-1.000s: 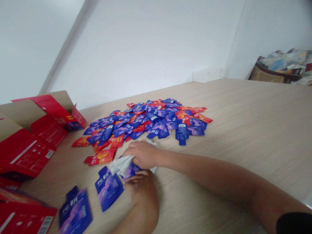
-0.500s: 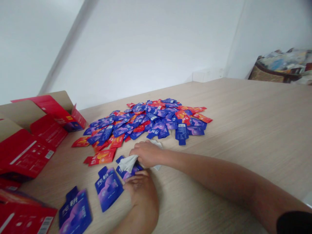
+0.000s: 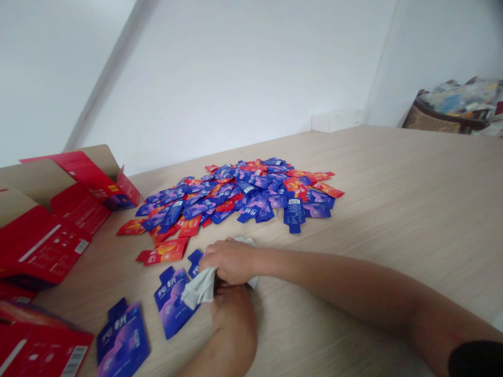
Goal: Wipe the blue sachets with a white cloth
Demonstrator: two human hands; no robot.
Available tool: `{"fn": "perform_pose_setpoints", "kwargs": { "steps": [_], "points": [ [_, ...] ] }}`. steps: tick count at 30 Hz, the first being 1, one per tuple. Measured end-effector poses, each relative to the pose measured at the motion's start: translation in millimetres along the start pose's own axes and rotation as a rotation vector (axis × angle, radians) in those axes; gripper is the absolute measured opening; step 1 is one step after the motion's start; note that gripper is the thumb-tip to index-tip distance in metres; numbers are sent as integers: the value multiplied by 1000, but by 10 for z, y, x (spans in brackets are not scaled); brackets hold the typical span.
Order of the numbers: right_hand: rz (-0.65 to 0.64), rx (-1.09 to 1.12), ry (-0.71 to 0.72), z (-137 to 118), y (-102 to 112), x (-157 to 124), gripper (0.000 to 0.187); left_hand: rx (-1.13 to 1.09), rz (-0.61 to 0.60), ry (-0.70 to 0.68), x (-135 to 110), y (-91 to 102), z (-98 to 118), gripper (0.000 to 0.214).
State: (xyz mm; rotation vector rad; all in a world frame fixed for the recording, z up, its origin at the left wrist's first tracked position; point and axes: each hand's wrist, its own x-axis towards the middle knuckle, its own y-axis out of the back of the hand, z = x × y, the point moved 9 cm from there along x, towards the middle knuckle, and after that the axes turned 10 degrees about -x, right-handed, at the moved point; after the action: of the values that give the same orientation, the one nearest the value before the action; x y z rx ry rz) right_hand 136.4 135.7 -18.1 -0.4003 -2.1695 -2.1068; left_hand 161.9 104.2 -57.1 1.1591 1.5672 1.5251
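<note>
My right hand [image 3: 231, 261] is closed round a whitish cloth [image 3: 199, 289], part of which shows behind the hand. The cloth's front end hangs over the right part of a blue-purple sachet [image 3: 170, 309]. Just below and partly under the right hand is my left hand [image 3: 232, 303], its fingers hidden. Another blue sachet [image 3: 195, 263] lies beneath the hands, with only its spout end and a little print visible. A third blue sachet [image 3: 123, 337] rests flat, farther left and nearer to me.
A heap of blue and red sachets [image 3: 243, 191] spreads across the table [image 3: 377, 209] beyond my hands. One red sachet [image 3: 167, 251] lies at its near edge. Open red cartons [image 3: 47, 246] stand on the left, with another red box [image 3: 43, 345] in front.
My right hand has drawn the cloth toward me and slightly left, over the left hand's fingers. The cloth now overlaps the middle sachet. The left hand stays about where it was.
</note>
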Motion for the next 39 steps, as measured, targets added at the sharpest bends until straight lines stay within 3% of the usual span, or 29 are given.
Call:
{"fn": "perform_pose_setpoints", "kwargs": {
  "steps": [6,12,16,19,21,25,30,33,37,39],
  "points": [
    [-58,-106,-81,215,-161,24,32,226,57,28,-19,-29,16,45],
    [54,-91,-245,448,27,-77,33,482,162,-16,-49,-94,64,39],
    [103,-24,-162,264,135,-71,36,416,155,-9,-27,-75,28,42],
    [45,-13,-10,41,43,-26,33,256,66,-8,4,-110,4,44],
    [-4,-33,17,21,-56,-9,31,219,47,-13,8,-111,8,45],
    [-22,-107,-121,300,-129,-43,31,333,98,-18,-18,-78,35,45],
    [86,-105,-271,526,67,-164,32,463,103,3,-40,-131,61,41],
    [116,-47,-212,377,124,-143,36,436,125,14,-38,-111,43,43],
    [29,-36,-1,83,-31,-56,35,263,135,-32,-28,-52,28,44],
    [-2,-72,-3,113,-110,-44,33,252,135,-16,-25,-34,2,44]
  ]
}}
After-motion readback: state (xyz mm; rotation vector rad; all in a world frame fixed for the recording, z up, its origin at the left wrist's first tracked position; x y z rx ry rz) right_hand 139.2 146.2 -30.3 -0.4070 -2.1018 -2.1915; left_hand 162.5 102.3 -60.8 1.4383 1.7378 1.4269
